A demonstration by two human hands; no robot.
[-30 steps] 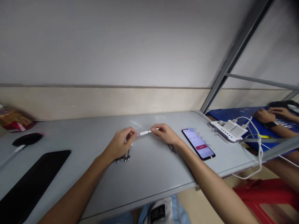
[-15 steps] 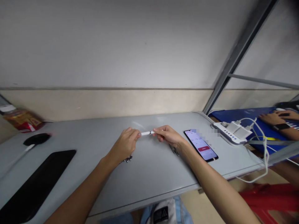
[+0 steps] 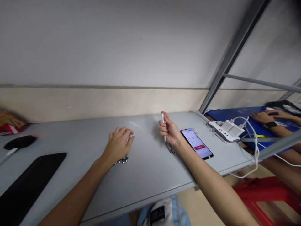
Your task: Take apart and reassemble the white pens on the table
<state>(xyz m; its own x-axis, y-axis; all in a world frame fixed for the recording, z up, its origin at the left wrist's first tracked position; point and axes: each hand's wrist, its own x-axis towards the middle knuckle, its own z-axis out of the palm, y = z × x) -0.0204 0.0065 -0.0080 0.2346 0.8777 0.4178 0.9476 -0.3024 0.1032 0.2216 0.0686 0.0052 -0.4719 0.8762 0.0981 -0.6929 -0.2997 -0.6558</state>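
Note:
My right hand (image 3: 169, 130) is wrapped around a white pen (image 3: 162, 118), which stands roughly upright in the fist with the thumb at its top end. Below that fist, more pens (image 3: 172, 150) lie on the grey table, mostly covered by the wrist. My left hand (image 3: 119, 142) rests over a row of several pens (image 3: 122, 161) with silvery ends poking out beneath the palm. Its fingers and thumb curl round the rightmost pen of that row, whose far end shows beside the fingertips.
Right of my right arm lies a phone (image 3: 197, 143) with a lit timer. Beyond it sits a white power strip (image 3: 224, 130) with chargers and looping cables. At left are a black mat (image 3: 35, 182), a black oval item (image 3: 20, 142) and a reddish package (image 3: 11, 123). A co-worker's hands (image 3: 263, 117) rest farther right.
Both hands held one pen level between them; now they are apart. My right hand has turned the pen upright, and my left hand has lowered to the row of pens.

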